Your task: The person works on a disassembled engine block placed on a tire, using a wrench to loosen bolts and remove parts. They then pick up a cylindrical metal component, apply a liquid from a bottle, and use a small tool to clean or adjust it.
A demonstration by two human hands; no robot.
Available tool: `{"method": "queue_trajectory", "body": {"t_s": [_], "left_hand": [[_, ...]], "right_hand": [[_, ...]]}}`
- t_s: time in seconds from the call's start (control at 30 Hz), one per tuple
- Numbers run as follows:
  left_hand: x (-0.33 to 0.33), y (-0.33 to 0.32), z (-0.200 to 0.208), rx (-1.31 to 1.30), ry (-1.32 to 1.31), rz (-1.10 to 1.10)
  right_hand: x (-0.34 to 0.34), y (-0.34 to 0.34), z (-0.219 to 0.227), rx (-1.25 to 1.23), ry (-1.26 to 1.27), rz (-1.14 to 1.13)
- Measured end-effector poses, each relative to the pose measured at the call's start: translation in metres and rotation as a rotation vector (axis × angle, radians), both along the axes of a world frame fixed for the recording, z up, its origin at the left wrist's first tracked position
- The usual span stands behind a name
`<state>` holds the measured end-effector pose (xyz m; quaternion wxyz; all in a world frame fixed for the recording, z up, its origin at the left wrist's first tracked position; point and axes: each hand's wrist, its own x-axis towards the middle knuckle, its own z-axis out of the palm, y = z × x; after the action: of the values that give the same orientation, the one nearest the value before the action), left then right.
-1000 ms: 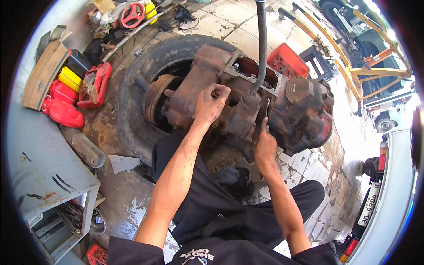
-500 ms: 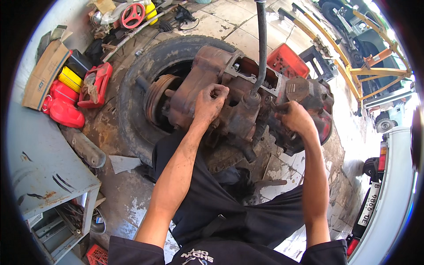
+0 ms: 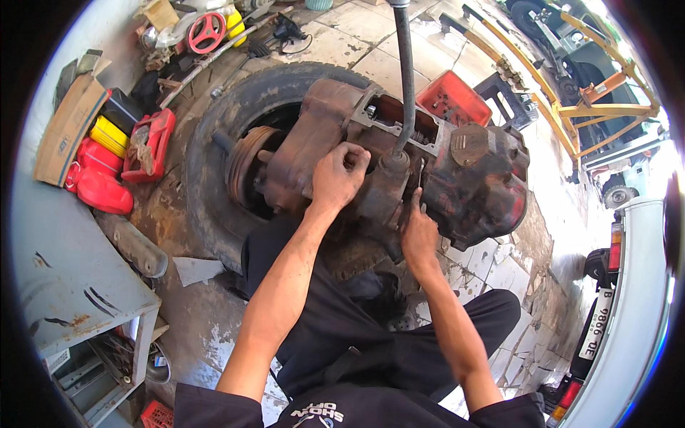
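Observation:
A rusty brown gearbox [image 3: 303, 150] lies in front of me, partly over a big black tyre [image 3: 207, 150]. Its top opening [image 3: 391, 113] shows gears inside, and a long grey gear lever [image 3: 407, 78] rises from its housing. My left hand [image 3: 340, 175] rests against the casing left of the lever, fingers curled into a pinch; anything inside them is hidden. With index finger stretched along it, my right hand [image 3: 419, 235] grips a slim metal wrench [image 3: 421, 173] just right of the lever's base. The wrench's lower part is covered by the fingers.
A red crate [image 3: 457, 100] and a black crate [image 3: 506, 96] stand behind the gearbox. A yellow hoist frame [image 3: 556, 107] is at the far right, a pale vehicle [image 3: 631, 299] along the right side. To the left are red containers [image 3: 103, 182] and a grey metal cabinet [image 3: 78, 264].
My right hand has moved left and nearer to me, from the gearbox's right part to beside the lever's base, where the wrench shows. My left hand stays on the casing; the view has shifted slightly.

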<state>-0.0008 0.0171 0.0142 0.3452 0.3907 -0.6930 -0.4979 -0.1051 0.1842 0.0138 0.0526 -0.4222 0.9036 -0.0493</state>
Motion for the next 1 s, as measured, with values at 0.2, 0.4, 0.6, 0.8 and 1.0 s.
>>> {"method": "queue_trajectory", "body": {"t_s": [0.2,0.4,0.6,0.8,1.0], "left_hand": [[0.0,0.01,0.001,-0.024,-0.061,-0.048],[-0.001,0.003,-0.008,0.018,0.004,-0.051],[0.0,0.001,-0.002,0.01,-0.036,-0.031],[0.003,0.001,-0.003,0.011,0.0,-0.047],[0.001,0.0,0.003,0.058,0.024,-0.049]], "right_hand": [[-0.005,0.028,0.05,-0.11,-0.097,0.084],[-0.068,-0.004,0.09,-0.091,-0.167,0.128],[-0.107,-0.047,0.111,0.217,-0.282,0.218],[-0.091,-0.06,0.102,0.265,-0.075,0.236],[-0.007,-0.005,0.003,0.074,0.069,0.03]]}}
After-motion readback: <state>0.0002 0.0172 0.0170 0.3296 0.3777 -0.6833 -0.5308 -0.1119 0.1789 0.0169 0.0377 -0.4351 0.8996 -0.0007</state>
